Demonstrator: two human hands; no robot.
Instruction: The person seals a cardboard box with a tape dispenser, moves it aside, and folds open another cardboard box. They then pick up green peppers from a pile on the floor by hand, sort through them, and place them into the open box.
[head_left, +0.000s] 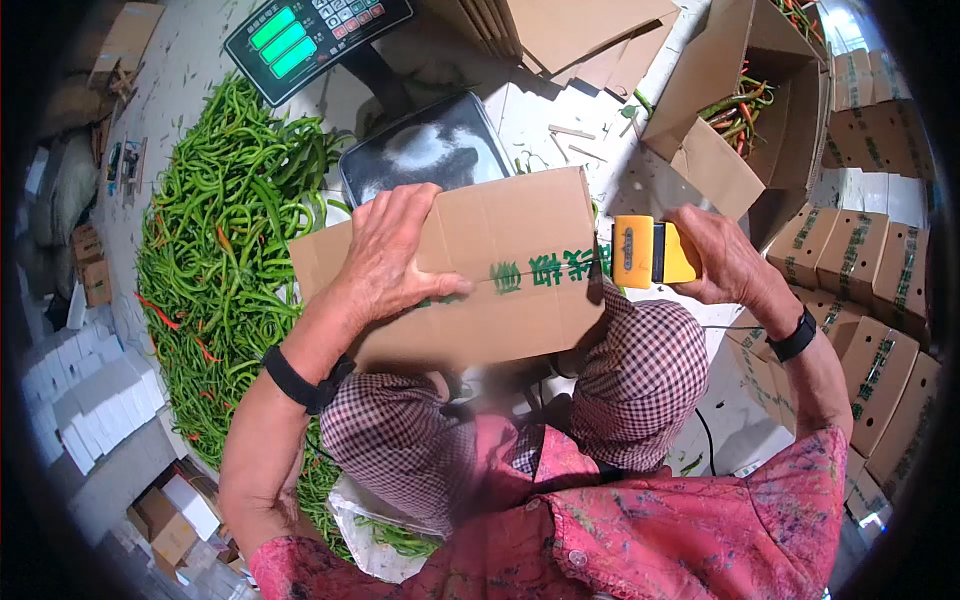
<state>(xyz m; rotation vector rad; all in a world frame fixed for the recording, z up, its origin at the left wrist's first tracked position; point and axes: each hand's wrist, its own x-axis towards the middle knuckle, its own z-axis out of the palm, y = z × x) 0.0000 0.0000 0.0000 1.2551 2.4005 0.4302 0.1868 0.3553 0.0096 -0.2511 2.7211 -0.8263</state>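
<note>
A closed cardboard box [480, 240] with green printing lies across my knees. My left hand [395, 255] rests on its top, thumb apart from the fingers, pressing on the cardboard. To the right of the box, my right hand [720, 255] is wrapped round a yellow tape dispenser [632, 250], which is beside the box's right end. Just beyond the box is the black and silver pan of a scale [425, 150], partly hidden by the box.
A large pile of green peppers [225, 240] covers the floor at left. The scale's lit display [283, 42] stands at the top. An open carton [785, 110] with peppers is at upper right. Stacked printed boxes [850, 255] line the right side; flat cardboard [590, 35] lies at the top.
</note>
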